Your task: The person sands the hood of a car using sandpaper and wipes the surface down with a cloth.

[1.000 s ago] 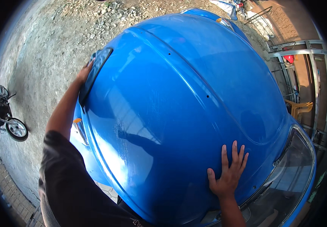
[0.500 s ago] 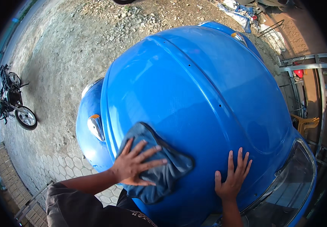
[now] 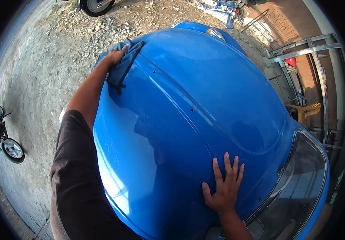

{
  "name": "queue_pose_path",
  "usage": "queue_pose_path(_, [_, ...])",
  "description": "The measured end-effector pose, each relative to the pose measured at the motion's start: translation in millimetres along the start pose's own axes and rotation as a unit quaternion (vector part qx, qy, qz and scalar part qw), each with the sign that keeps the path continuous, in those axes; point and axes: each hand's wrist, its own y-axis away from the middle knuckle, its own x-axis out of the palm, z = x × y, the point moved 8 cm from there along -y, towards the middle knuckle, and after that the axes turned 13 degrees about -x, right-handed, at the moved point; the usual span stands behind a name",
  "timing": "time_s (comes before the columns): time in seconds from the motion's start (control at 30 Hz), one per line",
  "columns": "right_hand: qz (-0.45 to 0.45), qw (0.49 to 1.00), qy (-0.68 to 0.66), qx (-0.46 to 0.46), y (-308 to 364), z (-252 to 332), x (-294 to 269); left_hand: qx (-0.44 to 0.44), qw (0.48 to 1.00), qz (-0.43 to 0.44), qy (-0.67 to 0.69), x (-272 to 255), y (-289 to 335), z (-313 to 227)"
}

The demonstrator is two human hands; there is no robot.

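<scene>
A large blue car hood [image 3: 228,104] fills the middle of the view, with a raised seam and small holes along its centre. At its far left edge my left hand [image 3: 115,58] presses and grips a dark blue-grey cloth [image 3: 129,66], which is bunched and partly hangs over the edge. That arm is stretched out over the hood's left side. My right hand [image 3: 225,187] lies flat on the near part of the hood, close to the windshield [image 3: 300,180], its fingers spread and nothing in it.
A chrome-and-orange light [image 3: 215,34] sits on the far fender. Left, a dark motorcycle [image 3: 0,134] stands on gravelly ground [image 3: 44,92]; another wheel [image 3: 96,6] shows at the top. To the right are a metal frame [image 3: 304,52] and a yellow chair [image 3: 306,111].
My left hand has carried the cloth from the near left of the hood to its far left edge. My right hand stays flat on the hood. The view has shifted.
</scene>
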Motion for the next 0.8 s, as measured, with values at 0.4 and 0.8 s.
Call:
queue_pose_path(0.4, [0.008,1.000,-0.023,0.012,28.5,-18.2,21.0,0.718,0.655,0.146,-0.184,181.7,572.4,-4.1])
queue_pose_path(0.8, [-0.083,0.995,-0.051,-0.010,-2.8,-0.5,-11.7,0.136,0.970,-0.117,-0.161,20.3,122.6,-71.9])
